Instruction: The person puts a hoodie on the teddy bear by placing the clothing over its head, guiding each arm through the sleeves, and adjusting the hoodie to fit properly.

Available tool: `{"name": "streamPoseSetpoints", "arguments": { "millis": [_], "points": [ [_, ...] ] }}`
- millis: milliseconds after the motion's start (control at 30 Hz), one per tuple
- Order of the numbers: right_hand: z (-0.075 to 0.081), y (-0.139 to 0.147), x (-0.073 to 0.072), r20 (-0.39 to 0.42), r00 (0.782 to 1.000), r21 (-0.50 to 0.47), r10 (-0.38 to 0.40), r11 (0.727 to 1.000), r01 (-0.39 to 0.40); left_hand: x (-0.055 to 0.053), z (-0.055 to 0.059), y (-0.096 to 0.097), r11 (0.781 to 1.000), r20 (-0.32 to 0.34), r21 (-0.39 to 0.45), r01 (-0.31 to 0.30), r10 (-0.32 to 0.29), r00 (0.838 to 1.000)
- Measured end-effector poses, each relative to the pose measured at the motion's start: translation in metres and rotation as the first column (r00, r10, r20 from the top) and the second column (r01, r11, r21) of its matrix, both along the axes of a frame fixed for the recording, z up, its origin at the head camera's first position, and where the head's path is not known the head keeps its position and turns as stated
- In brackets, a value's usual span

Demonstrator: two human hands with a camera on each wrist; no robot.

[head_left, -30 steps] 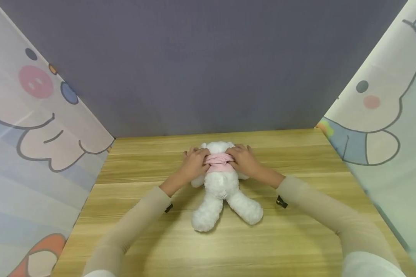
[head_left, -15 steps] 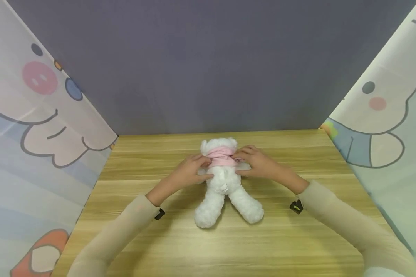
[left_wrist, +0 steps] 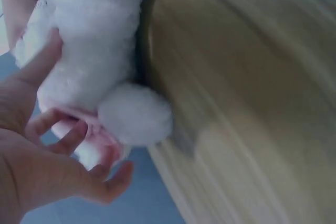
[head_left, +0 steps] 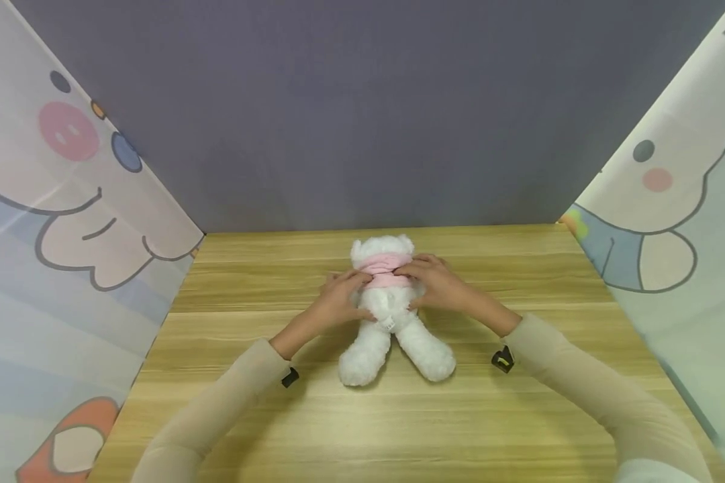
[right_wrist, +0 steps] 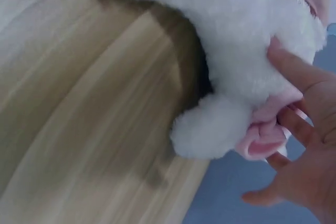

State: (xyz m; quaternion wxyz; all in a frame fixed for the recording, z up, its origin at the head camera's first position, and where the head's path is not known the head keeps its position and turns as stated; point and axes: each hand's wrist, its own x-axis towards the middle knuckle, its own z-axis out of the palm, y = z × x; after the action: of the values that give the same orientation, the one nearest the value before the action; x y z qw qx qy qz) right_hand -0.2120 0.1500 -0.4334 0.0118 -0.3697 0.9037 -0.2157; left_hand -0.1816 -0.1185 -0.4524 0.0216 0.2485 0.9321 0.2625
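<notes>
Plush toy: a white, fluffy body (head_left: 389, 302) is lying on the wooden table (head_left: 362, 429), its head pointing towards the grey panel (head_left: 368, 114), its legs splaying towards the person.
Pink garment: the cloth (head_left: 385, 261) is wrapping round the toy's upper part and bunching in folds below the ears.
Left hand: this hand (head_left: 336, 300) is touching the toy's left-hand side, thumb resting on white fur, fingertips meeting pink cloth; thumb and fingers are standing wide apart.
Right hand: this one (head_left: 438, 285) is mirroring it opposite, thumb pressing fur, fingers reaching the cloth and spreading wide.
Small tag: a pale label (head_left: 389, 324) is showing just above the legs.
Side sheets: cartoon prints (head_left: 670, 201) are flanking the table.
</notes>
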Motion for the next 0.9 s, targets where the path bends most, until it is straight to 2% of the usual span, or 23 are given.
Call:
{"name": "streamPoseSetpoints", "arguments": {
  "millis": [100, 200, 267, 400, 467, 533, 700, 767, 900],
  "points": [
    [-0.006, -0.003, 0.003, -0.052, 0.998, -0.017, -0.042, 0.999, 0.041, 0.0, -0.006, 0.009, 0.999, -0.067, 0.036, -0.032, 0.035, 0.997],
    [-0.012, -0.005, 0.008, -0.149, 0.984, -0.027, -0.094, 0.995, 0.091, 0.003, -0.01, 0.017, 0.996, -0.147, 0.034, -0.077, 0.081, 0.986],
    [-0.015, -0.007, 0.013, -0.214, 0.97, -0.035, -0.12, 0.993, 0.115, 0.008, -0.013, 0.021, 0.996, -0.213, 0.003, -0.092, 0.09, 0.973],
    [-0.021, -0.012, 0.021, -0.309, 0.941, -0.033, -0.14, 0.99, 0.136, 0.019, -0.015, 0.025, 0.997, -0.338, -0.041, -0.07, 0.052, 0.94],
    [-0.022, -0.013, 0.023, -0.306, 0.94, -0.042, -0.149, 0.989, 0.143, 0.02, -0.016, 0.025, 0.997, -0.37, -0.038, -0.061, 0.042, 0.928],
    [-0.021, -0.011, 0.022, -0.282, 0.946, -0.043, -0.162, 0.987, 0.156, 0.019, -0.014, 0.02, 0.996, -0.368, -0.056, -0.074, 0.048, 0.929],
    [-0.013, -0.002, 0.021, -0.209, 0.964, -0.099, -0.167, 0.984, 0.149, 0.015, 0.004, 0.002, 0.99, -0.281, -0.095, -0.104, 0.074, 0.957],
    [-0.012, -0.001, 0.02, -0.187, 0.968, -0.151, -0.165, 0.979, 0.137, 0.016, 0.01, -0.005, 0.991, -0.274, -0.085, -0.105, 0.078, 0.959],
    [-0.012, -0.003, 0.015, -0.156, 0.979, -0.207, -0.128, 0.974, 0.094, 0.015, 0.011, -0.016, 0.991, -0.34, -0.083, -0.102, 0.068, 0.938]
  ]
}}
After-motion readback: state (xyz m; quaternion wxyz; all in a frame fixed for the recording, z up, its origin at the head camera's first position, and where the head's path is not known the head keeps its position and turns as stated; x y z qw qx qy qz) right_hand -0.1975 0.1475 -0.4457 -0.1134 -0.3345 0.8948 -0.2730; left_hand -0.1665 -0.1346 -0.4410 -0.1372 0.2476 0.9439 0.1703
